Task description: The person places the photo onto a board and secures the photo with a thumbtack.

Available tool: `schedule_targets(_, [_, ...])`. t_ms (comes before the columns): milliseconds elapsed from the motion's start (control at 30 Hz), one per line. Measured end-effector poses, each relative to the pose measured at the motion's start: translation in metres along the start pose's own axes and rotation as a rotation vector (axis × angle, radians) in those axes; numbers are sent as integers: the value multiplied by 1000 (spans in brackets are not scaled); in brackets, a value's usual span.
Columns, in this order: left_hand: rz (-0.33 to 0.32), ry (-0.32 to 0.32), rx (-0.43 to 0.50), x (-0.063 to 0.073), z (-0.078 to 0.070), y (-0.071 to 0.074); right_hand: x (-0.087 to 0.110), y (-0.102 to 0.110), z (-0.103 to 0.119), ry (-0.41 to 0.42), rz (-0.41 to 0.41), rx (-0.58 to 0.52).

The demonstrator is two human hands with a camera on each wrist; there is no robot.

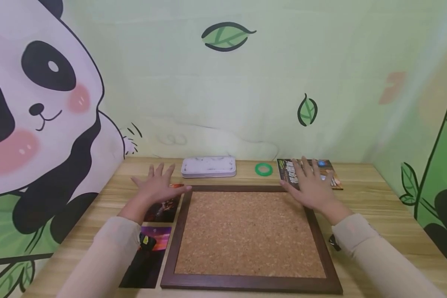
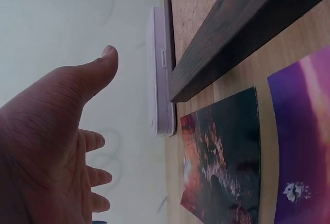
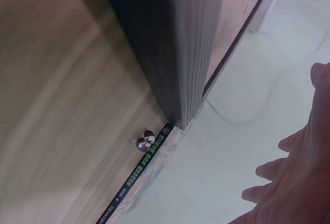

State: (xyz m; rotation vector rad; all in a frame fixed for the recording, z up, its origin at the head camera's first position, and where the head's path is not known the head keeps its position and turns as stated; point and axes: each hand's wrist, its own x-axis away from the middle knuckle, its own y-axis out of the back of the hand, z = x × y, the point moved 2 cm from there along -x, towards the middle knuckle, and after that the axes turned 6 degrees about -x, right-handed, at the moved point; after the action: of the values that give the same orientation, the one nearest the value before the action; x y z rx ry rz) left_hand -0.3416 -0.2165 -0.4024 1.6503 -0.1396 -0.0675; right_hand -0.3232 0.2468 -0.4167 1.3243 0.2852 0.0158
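Observation:
A cork board (image 1: 249, 236) in a dark brown frame lies flat on the wooden table between my two arms. My left hand (image 1: 156, 188), fingers spread and holding nothing, hovers by the board's far left corner, above a dark picture card (image 1: 163, 212). On the other side my right hand (image 1: 311, 186) is spread over the far right corner, overlapping a printed booklet (image 1: 325, 165) in the head view. Both palms face away from me. In the left wrist view the thumb (image 2: 98, 72) stands apart from the fingers, off the table.
Along the wall stand a white tin case (image 1: 208, 167) and a green tape roll (image 1: 263, 169). A purple picture card (image 1: 154, 252) lies left of the board. Small shiny metal pieces (image 3: 146, 141) sit beside the booklet. A panda mural (image 1: 48, 99) covers the left wall.

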Motion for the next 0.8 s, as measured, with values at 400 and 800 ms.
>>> schedule_targets(400, [21,136,116,-2,32,-17,9,6,-25,74,6,-128])
schedule_targets(800, [-5,202,228,-1,54,-27,24,3,-70,46,42,-343])
